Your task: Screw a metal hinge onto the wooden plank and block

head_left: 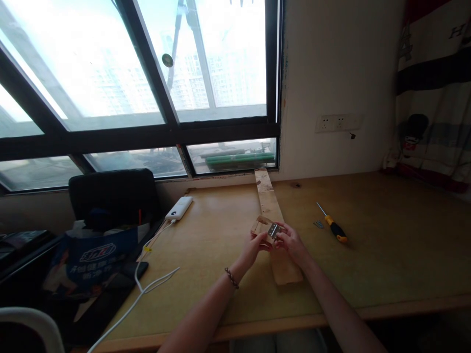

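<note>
My left hand, with a braided bracelet at the wrist, is closed around a small wooden block. A silver metal hinge lies against the block's right part. The fingers of my right hand are closed on the hinge and touch the block's edge. Both hands are raised over a long wooden board that lies lengthwise on the table. To the right are a yellow and black screwdriver and several small screws.
On the wooden table, a white power bank sits at the left with a white cable running to the front edge. A black chair and a blue bag stand left of the table. Behind are a window and a wall socket.
</note>
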`<action>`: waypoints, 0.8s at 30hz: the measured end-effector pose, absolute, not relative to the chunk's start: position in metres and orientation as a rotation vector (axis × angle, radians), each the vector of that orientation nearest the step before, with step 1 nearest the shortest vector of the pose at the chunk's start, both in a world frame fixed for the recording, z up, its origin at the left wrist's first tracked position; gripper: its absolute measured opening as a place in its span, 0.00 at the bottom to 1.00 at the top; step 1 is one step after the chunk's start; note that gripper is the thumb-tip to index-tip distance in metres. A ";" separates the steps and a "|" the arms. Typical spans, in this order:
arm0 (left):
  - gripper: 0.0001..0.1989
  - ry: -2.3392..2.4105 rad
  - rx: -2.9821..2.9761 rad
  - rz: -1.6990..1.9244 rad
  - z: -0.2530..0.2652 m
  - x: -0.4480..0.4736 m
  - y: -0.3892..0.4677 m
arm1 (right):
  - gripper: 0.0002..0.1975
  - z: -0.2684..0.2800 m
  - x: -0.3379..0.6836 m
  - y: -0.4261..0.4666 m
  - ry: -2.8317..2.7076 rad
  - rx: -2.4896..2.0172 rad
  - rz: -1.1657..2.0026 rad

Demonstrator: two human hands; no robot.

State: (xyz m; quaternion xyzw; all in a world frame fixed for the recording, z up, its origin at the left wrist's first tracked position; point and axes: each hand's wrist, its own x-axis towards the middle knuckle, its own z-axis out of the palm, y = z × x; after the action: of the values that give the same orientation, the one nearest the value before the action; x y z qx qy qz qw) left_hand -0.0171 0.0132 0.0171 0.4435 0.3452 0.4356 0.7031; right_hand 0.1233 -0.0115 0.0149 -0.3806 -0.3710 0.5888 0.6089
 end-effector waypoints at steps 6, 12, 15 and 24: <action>0.16 0.723 1.017 0.988 0.017 -0.017 0.011 | 0.25 0.014 0.124 -0.010 -0.849 -0.896 1.292; 0.17 0.726 0.950 1.054 0.016 -0.015 0.010 | 0.21 0.011 0.127 -0.006 -0.783 -0.929 1.185; 0.16 0.704 0.862 1.070 0.016 -0.016 0.014 | 0.19 0.012 0.132 -0.005 -0.712 -0.945 1.138; 0.15 0.663 0.728 1.023 0.016 -0.025 0.024 | 0.19 0.012 0.138 -0.003 -0.574 -0.900 1.158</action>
State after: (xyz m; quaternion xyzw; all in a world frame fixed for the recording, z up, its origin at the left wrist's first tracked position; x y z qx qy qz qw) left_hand -0.0250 0.0240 0.0164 0.3341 0.3042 0.4698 0.7584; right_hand 0.1382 -0.0028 0.0116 -0.4050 -0.2583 0.5209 0.7056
